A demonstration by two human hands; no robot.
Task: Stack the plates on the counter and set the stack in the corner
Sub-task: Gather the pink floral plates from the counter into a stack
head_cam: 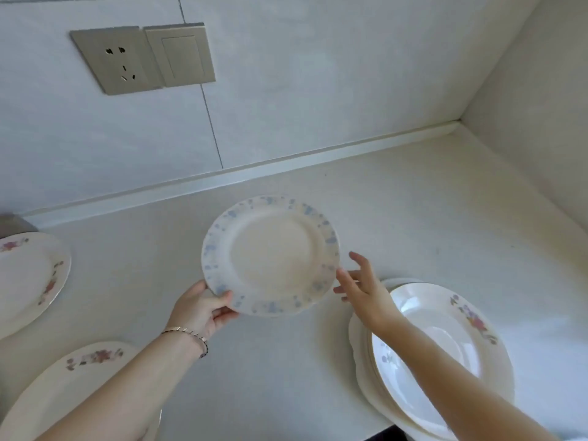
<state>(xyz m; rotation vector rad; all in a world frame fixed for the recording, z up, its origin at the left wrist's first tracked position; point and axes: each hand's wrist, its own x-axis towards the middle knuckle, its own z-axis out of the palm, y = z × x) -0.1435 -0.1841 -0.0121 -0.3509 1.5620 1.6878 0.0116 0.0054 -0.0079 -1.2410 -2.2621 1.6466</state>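
Round white blue-speckled china plate (pixel 270 254): smooth, a bit shiny. White flowered china stack (pixel 442 351): very glossy. Pale stone-like surface (pixel 413 218): matt. Brushed grey metal-look socket plate (pixel 114 60): dull.

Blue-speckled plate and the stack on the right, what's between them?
Only the open right hand, reaching toward the blue-speckled plate from above the stack, over bare counter in the head view.

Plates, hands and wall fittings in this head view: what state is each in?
Blue-speckled plate: held at its rim, tilted.
Left hand: shut on that rim.
Right hand: open beside the plate.
Plate stack: on the counter, not in the corner.
Two pink-flowered plates: unstacked.
Socket: nothing plugged in.
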